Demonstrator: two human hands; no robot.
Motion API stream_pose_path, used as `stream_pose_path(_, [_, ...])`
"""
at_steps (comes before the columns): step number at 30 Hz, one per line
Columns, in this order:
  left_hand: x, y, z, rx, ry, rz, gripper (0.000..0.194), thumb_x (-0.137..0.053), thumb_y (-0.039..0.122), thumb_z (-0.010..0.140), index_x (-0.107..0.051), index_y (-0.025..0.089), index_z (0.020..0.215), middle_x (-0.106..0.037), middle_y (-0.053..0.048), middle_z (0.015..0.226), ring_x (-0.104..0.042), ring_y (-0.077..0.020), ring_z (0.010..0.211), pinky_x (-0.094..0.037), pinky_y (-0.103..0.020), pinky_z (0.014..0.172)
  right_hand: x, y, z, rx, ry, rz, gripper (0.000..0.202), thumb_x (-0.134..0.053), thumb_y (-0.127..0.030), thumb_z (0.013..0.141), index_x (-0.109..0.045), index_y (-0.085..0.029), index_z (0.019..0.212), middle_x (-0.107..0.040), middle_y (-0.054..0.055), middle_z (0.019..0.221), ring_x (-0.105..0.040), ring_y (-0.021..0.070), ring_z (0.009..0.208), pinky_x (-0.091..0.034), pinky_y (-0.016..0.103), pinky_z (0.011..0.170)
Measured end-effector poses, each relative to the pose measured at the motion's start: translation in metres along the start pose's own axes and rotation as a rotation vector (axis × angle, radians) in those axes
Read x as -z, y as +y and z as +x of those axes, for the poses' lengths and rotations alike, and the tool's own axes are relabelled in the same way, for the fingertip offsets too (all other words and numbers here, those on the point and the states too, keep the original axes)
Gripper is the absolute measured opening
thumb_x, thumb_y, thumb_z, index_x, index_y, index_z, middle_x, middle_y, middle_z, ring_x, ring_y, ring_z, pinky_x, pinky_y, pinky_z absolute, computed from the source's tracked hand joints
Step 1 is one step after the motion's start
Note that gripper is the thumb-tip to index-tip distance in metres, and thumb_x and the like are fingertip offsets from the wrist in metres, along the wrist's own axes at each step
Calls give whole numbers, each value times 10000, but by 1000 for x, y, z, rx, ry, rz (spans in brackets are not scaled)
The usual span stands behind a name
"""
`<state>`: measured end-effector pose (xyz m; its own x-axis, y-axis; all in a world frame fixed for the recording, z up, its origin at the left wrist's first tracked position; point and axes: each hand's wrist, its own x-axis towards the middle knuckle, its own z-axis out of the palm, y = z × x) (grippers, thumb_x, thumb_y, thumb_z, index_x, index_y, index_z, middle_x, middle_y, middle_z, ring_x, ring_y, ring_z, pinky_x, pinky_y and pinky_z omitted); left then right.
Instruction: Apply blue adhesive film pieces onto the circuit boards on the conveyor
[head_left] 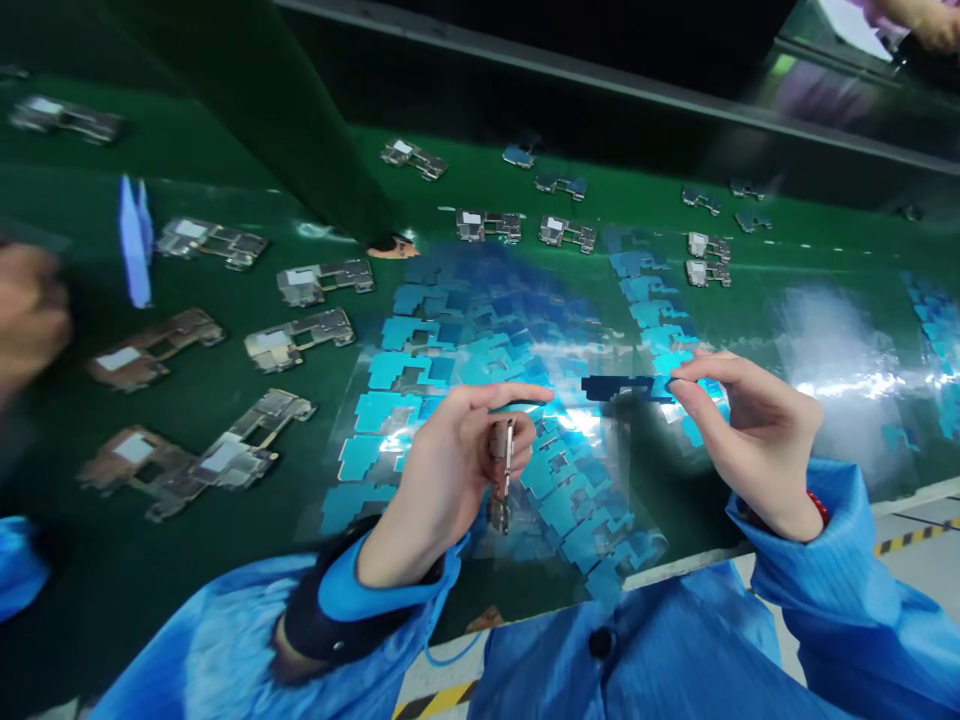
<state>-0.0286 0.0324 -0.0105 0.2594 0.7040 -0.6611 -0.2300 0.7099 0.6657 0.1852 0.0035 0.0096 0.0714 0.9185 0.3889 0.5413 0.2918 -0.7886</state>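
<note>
My left hand [469, 450] holds a circuit board [501, 475] edge-on in its curled lower fingers, while its index finger points out to the right. Between thumb and index finger, my right hand [750, 425] pinches the right end of a thin blue die-cut film piece [619, 388]. That piece extends leftward, its free end a little apart from my left index fingertip. Below both hands lie clear sheets bearing rows of blue die-cut film pieces [394, 370].
Several circuit boards [300, 338] lie on the green work surface at left, more [487, 226] along the back. Blue tweezers [136, 240] lie at left. A dark green post [262, 110] rises behind. Co-workers' hands show at the left edge [30, 315] and top right [934, 22].
</note>
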Motion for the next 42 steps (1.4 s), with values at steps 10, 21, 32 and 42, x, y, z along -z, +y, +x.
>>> stream_pose_path(10, [2, -2, -2, -196, 113, 77, 191, -674, 327, 752, -739, 198, 878, -589, 2, 652, -512, -124, 586, -422, -238, 508, 2, -3, -1, -74, -30, 53, 95, -685, -146, 829, -693, -241, 827, -717, -9, 791, -663, 148, 762, -540, 308, 733])
stream_pose_path(21, [4, -8, -1, -550, 364, 191, 310, -777, 338, 727, -749, 198, 1003, -755, -19, 821, -599, -106, 605, -498, -220, 549, -4, -3, 1, -418, -219, 399, 178, -767, -383, 760, -707, -217, 749, -701, 2, 709, -650, 118, 643, -558, 238, 609])
stream_pose_path(32, [-4, -5, -14, -453, 90, 189, 214, -772, 303, 723, -751, 256, 931, -726, 14, 694, -674, -132, 575, -558, -194, 505, 3, 2, 4, -382, -87, 321, 136, -781, -341, 754, -715, -223, 773, -703, 7, 754, -647, 122, 693, -558, 250, 665])
stream_pose_path(42, [-9, -12, -19, -433, 153, 234, 117, -707, 315, 785, -773, 281, 876, -743, 23, 674, -700, -146, 650, -630, -236, 638, -5, -6, 5, -414, -193, 320, 74, -784, -273, 748, -723, -231, 745, -725, -15, 724, -680, 120, 646, -593, 239, 625])
